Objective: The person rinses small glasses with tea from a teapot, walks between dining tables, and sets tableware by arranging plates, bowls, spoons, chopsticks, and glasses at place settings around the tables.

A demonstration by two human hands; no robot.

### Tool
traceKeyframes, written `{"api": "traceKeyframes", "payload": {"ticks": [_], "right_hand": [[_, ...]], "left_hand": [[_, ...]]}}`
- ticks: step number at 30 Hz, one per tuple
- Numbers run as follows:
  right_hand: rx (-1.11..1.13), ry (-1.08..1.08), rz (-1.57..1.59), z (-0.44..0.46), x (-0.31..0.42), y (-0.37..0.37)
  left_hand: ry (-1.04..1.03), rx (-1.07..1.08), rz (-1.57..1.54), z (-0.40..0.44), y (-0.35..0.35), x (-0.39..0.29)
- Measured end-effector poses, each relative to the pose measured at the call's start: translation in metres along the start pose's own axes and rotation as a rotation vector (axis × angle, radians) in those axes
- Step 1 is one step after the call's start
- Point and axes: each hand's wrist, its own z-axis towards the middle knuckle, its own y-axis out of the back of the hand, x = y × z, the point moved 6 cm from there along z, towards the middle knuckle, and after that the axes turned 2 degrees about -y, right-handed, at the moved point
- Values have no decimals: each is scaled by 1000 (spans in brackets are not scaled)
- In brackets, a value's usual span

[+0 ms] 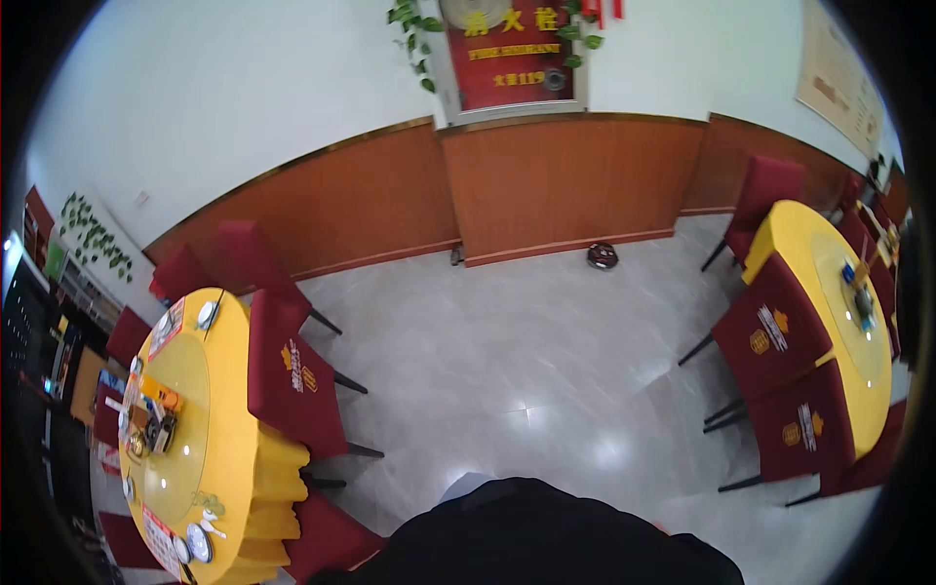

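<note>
Neither of my hands can be made out; a dark sleeve or garment fills the bottom middle of the head view. To the left stands a round table with a yellow cloth. On its glass turntable are an orange item and several small things. White dishes lie near its front edge. Dark red chairs, one with a printed back, surround it. At the right is another yellow-covered table with dark red chairs.
Grey tiled floor lies between the tables. A small dark round device sits by the wood-panelled wall. Above is a red fire hydrant cabinet with green vines beside it. A poster hangs at the upper right.
</note>
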Motion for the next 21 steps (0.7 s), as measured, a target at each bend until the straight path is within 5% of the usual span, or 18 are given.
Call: {"api": "traceKeyframes", "payload": {"ticks": [3,4,6,8,11,15,21], "right_hand": [[59,-66,-11,210,45,86],[-168,-164,303,179,95,200],[-498,82,289,226,194,327],[-594,221,414,260,293,434],[-271,371,957,269,423,509],[7,440,654,253,549,583],[-38,279,448,332,535,621]], "left_hand": [[56,-11,-124,-3,11,-10],[69,-7,-161,3,13,-8],[82,-1,-222,15,21,-7],[79,-6,-279,28,25,-5],[61,-22,-346,48,30,-2],[44,-45,-450,66,63,-16],[-4,-102,-577,82,123,-83]]}}
